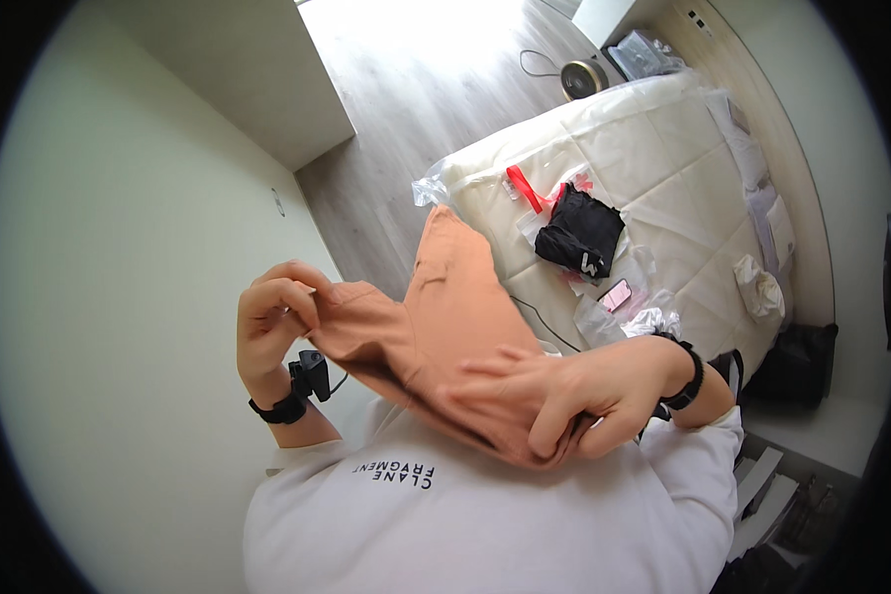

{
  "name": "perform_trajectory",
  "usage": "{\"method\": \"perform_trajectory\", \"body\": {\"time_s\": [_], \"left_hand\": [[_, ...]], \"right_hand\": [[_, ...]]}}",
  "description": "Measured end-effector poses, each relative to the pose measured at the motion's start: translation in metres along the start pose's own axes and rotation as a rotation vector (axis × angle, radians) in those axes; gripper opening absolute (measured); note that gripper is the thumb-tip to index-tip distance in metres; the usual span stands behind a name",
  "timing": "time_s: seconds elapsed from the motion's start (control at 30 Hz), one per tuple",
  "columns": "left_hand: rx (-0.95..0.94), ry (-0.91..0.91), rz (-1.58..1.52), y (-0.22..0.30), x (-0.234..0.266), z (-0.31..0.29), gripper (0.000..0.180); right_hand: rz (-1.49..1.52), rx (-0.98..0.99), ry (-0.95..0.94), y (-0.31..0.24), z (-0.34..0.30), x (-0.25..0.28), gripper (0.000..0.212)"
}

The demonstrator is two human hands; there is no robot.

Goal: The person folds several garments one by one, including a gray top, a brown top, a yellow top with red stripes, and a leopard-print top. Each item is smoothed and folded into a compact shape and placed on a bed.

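Note:
An orange garment (460, 297) is stretched between my two hands in front of my chest. A deep notch splits its far side into two parts, like shorts, though I cannot be sure of the kind. Along its near edge a dark opening shows. My left hand (279, 307) pinches the garment's left corner, with fingers bent. At the near right edge, my right hand (574, 396) grips the cloth by its thumb side. Its other fingers lie over the fabric and are slightly blurred. The far right part of the garment reaches toward the bed.
Right of the garment is a bed (653, 198) with a cream quilted cover. On it lie a black folded garment (582, 230), a red strip (525, 186), a phone (615, 295) and clear plastic wrapping (596, 325). A pale wall (139, 297) stands close on my left.

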State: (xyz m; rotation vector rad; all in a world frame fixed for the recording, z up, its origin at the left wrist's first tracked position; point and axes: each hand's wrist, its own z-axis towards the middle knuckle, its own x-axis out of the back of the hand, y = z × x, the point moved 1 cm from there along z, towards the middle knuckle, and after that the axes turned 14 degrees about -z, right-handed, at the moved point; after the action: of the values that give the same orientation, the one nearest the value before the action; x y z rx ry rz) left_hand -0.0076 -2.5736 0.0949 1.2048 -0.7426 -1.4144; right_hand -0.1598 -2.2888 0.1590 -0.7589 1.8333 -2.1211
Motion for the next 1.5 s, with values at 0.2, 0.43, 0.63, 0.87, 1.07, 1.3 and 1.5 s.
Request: {"method": "perform_trajectory", "body": {"time_s": [0.2,0.43,0.63,0.87,1.07,1.3,1.5], "left_hand": [[0.105,-0.225,-0.154,-0.034,-0.039,0.052,0.026],[0.510,-0.865,-0.130,-0.112,-0.096,0.055,0.056],[1.386,-0.391,-0.752,-0.200,-0.062,0.018,0.052],[1.832,0.417,-1.068,-0.268,-0.053,-0.045,0.054],[1.881,0.410,-0.995,-0.228,-0.072,-0.067,0.061],[2.016,0.414,-0.400,-0.228,-0.105,-0.090,0.052],[1.263,-0.265,0.434,-0.217,-0.107,-0.104,0.061]], "right_hand": [[0.208,0.221,-0.103,0.020,0.033,0.002,0.014],[0.498,0.125,0.254,0.023,-0.007,0.012,0.011],[1.427,0.197,1.080,0.143,-0.082,0.002,0.057],[1.881,-0.161,0.841,0.251,-0.096,-0.132,0.081],[1.643,-0.767,1.030,0.244,-0.109,-0.196,0.045],[0.912,-0.910,1.039,0.216,-0.132,-0.240,0.045],[0.567,-0.880,0.846,0.207,-0.152,-0.248,0.048]]}}
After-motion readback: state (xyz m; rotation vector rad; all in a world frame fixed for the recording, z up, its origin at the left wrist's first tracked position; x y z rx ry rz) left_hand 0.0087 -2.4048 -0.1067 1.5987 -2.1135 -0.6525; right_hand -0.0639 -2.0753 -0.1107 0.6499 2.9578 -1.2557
